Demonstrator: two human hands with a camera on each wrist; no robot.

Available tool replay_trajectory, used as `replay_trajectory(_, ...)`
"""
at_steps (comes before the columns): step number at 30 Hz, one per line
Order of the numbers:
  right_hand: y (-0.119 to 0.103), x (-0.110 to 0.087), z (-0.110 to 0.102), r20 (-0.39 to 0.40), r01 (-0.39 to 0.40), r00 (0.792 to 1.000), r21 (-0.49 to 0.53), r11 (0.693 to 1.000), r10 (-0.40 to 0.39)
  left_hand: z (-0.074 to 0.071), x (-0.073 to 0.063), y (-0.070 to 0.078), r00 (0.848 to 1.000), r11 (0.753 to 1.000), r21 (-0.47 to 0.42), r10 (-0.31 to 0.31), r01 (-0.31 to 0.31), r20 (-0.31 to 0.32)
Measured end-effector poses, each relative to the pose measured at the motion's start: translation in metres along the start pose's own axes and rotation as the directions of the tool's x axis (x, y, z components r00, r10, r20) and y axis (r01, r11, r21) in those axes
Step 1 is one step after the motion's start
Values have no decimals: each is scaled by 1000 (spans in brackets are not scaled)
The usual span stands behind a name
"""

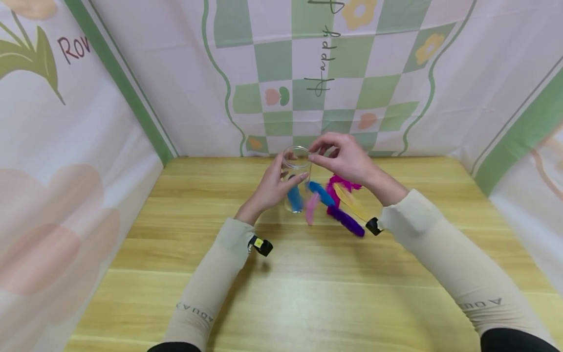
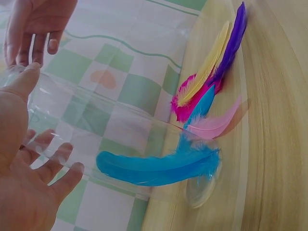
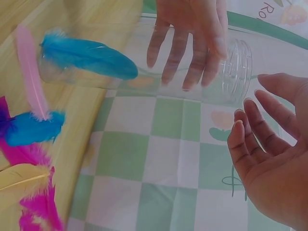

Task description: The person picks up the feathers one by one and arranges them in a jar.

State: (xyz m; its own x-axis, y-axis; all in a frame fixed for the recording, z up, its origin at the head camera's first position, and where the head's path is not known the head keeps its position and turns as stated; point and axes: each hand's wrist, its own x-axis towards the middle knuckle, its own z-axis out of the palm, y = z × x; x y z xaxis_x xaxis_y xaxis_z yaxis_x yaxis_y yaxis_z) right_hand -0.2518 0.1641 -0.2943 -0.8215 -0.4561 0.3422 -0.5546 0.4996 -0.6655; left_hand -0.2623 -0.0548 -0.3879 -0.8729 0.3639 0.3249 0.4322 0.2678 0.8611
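A tall clear jar (image 1: pixel 297 167) stands upright on the table, with no lid on its rim. My left hand (image 1: pixel 269 188) grips it around the upper part, thumb at the front and fingers on the far side. Inside, a blue feather (image 2: pixel 156 168) stands near the bottom. My right hand (image 1: pixel 345 159) is right at the rim, its fingers loosely bent; in the right wrist view nothing shows between them. Just right of the jar lie a pink feather (image 1: pixel 312 209), a second blue feather (image 1: pixel 322 193), a purple feather (image 1: pixel 348 223), a yellow feather (image 1: pixel 350 201) and magenta feathers (image 3: pixel 38 207).
The wooden table (image 1: pixel 308 298) extends toward me and to both sides. Behind the jar hangs a green-and-white checked cloth backdrop (image 1: pixel 308 93), close to the table's far edge. Printed cloth walls (image 1: pixel 79 205) close in the left and right sides.
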Motion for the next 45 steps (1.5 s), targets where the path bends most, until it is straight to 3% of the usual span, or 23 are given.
replay_trajectory(18, 11, -9, -6, -21, -40, 999, -7, 999, 40, 1, 0, 1, 1000, 1000, -14, -23, 23, 13)
replay_trajectory(45, 37, -22, -21, -16, -172, 985, -60, 983, 171, 2, -1, 2, 1000, 1000, -1, -10, 10, 12)
